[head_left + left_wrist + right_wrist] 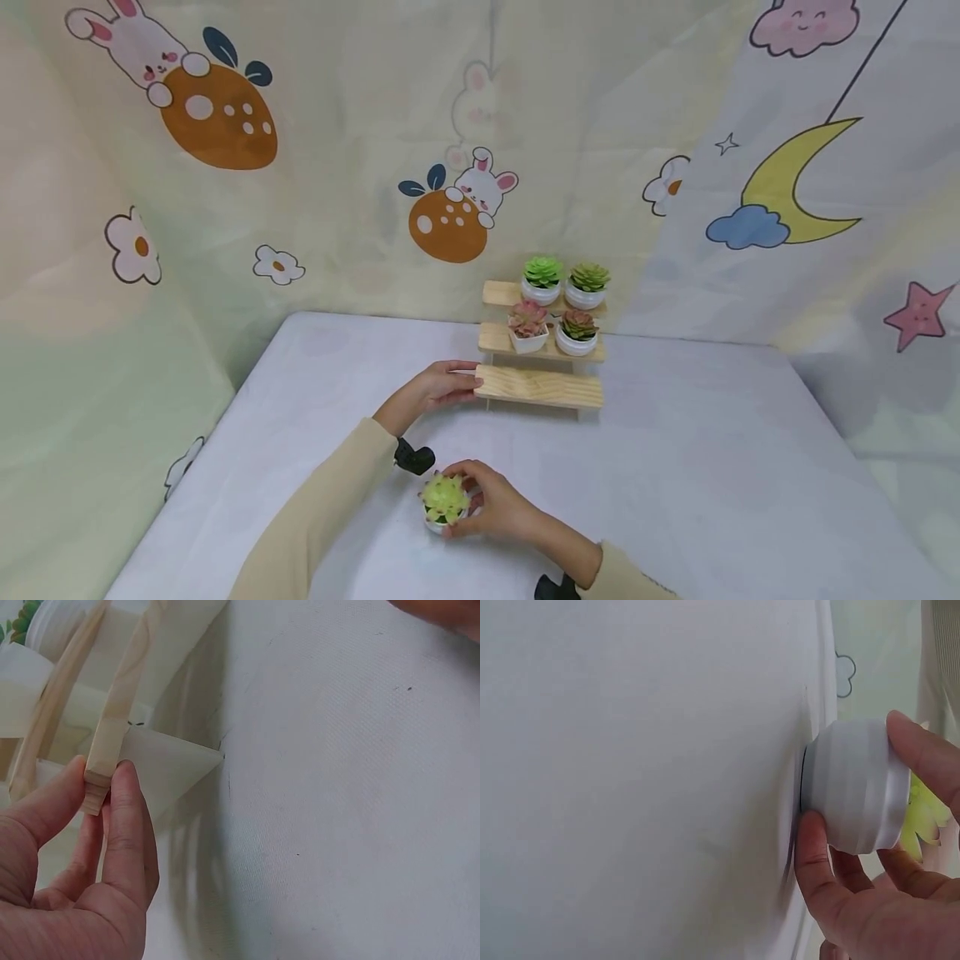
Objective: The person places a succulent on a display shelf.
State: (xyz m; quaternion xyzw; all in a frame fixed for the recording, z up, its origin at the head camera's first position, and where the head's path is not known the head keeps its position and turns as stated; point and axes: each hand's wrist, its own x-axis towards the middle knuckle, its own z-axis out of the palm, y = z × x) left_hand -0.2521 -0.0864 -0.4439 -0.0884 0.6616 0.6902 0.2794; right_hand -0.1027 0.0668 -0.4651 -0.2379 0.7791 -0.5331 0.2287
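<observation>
My right hand (501, 507) grips a small potted succulent (444, 497) with yellow-green leaves, near the front of the table. Thumb and fingers curl round its ribbed white pot (855, 787) in the right wrist view, and the pot's base is right at the tabletop. Farther back, my left hand (438, 386) pinches the left end of the lowest board (538, 387) of a three-step wooden plant stand. In the left wrist view the thumb lies on one face of that board's end (105, 754) and the fingers on the other.
Two green succulents (542, 273) (588, 278) in white pots stand on the top step. A pink succulent (528, 325) and a reddish-green one (577, 325) share the middle step. The white tabletop (697, 467) ends at a printed cloth backdrop (337, 167).
</observation>
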